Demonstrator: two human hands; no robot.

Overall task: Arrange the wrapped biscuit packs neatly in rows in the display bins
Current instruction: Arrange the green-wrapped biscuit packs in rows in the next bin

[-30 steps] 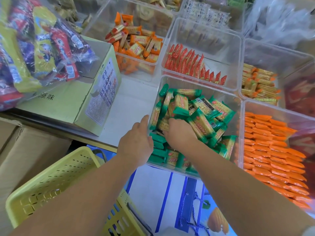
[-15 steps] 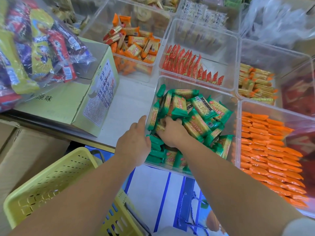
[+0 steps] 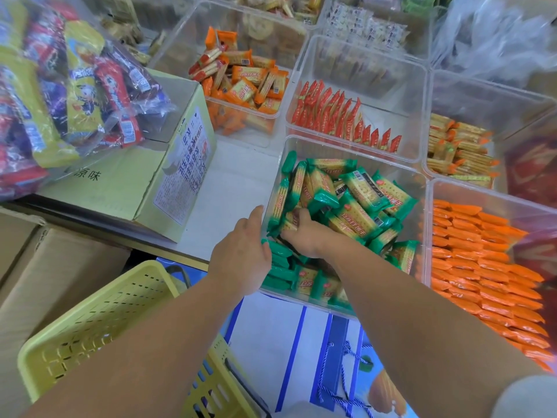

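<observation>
**A:** Where do we have the green biscuit packs (image 3: pixel 357 203)?

**B:** In the clear bin (image 3: pixel 379 153) nearest us, on the white surface (image 3: pixel 235 182). Each is a flat rectangle in shiny green wrap with crimped ends, a pale yellow cracker panel and red lettering on its face. Along the near edge a few lie in a row. Behind them the packs are heaped loose and tilted every way, some on edge against the left wall.

**A:** And our right hand (image 3: pixel 304 233)?

**B:** Down in the heap, its grip clamped on a few packs standing on edge, thumb laid over the top of one.

**A:** The left hand (image 3: pixel 241 251)?

**B:** At the bin's near left corner, thumb up along the wall, touching the green packs there. The back of the hand hides its fingers, so we cannot tell whether that grip is apart or together.

**A:** What sits around?

**B:** Just to the right, a bin of orange packs (image 3: pixel 488 267) in tidy rows. Behind, red packs (image 3: pixel 331 116) stand on edge in a line. A yellow carton (image 3: pixel 120 191) lies to the left on the surface, and a yellow basket (image 3: pixel 99 321) sits below our left arm.
</observation>
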